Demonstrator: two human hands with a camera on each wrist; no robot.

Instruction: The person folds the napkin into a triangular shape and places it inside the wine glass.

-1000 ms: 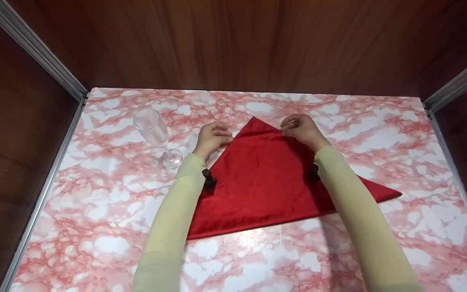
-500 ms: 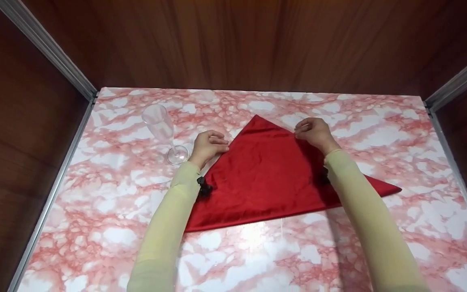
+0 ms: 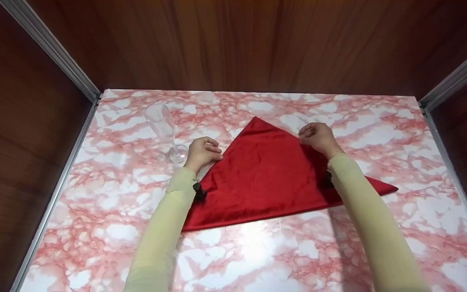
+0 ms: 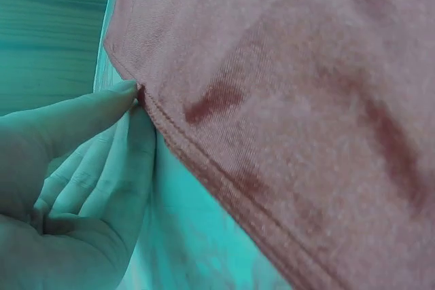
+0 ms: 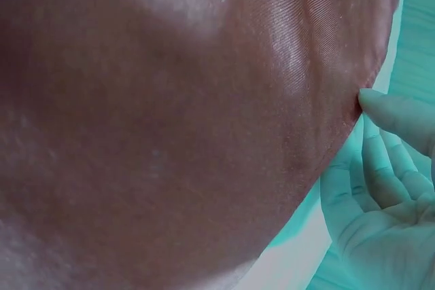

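Note:
A red satin-like napkin point(image 3: 262, 174) lies folded into a triangle, its peak pointing to the far side of the table. On its left slanting edge my left hand point(image 3: 203, 153) pinches the hem between thumb and forefinger. In the left wrist view the thumb and forefinger meet on the stitched edge of the napkin point(image 4: 258, 86). My right hand point(image 3: 320, 138) pinches the right slanting edge. The right wrist view has the thumb on top of the napkin point(image 5: 170, 113) edge, with the forefinger partly hidden. The napkin's left corner is hidden behind the left forearm.
A clear stemmed glass point(image 3: 163, 125) is just left of my left hand, on the red-and-white marbled table point(image 3: 108, 227). A brown wood-grain panel point(image 3: 233, 44) borders the table at the back, with others at the sides.
Both hands have slid down the napkin's slanting edges toward me and farther apart. The napkin keeps its triangle shape. The glass shifts slightly in view as the head camera moves.

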